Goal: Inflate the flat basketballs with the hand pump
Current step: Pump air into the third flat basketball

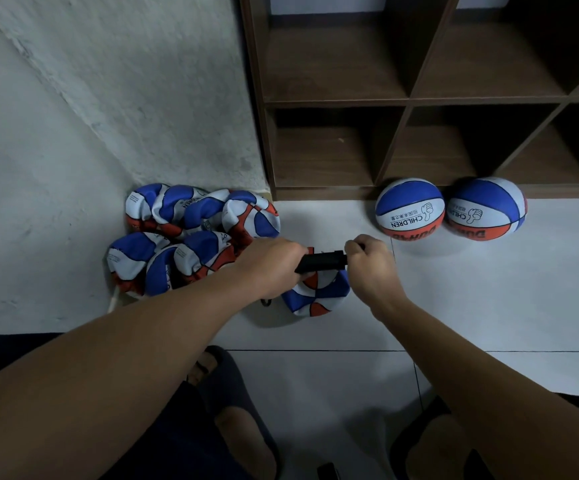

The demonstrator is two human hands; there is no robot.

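Now left hand (pixel 274 265) and right hand (pixel 371 261) gripping black pump (pixel 322 262), above flat ball (pixel 315 294)

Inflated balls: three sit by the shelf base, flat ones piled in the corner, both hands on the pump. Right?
Not three. The head view shows two inflated balls by the shelf base. The rest holds: flat balls are piled in the corner, and the left hand and right hand both grip the black pump.

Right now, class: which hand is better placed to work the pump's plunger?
Right. The right hand grips the outer end of the black pump; the left hand steadies its barrel over the flat ball.
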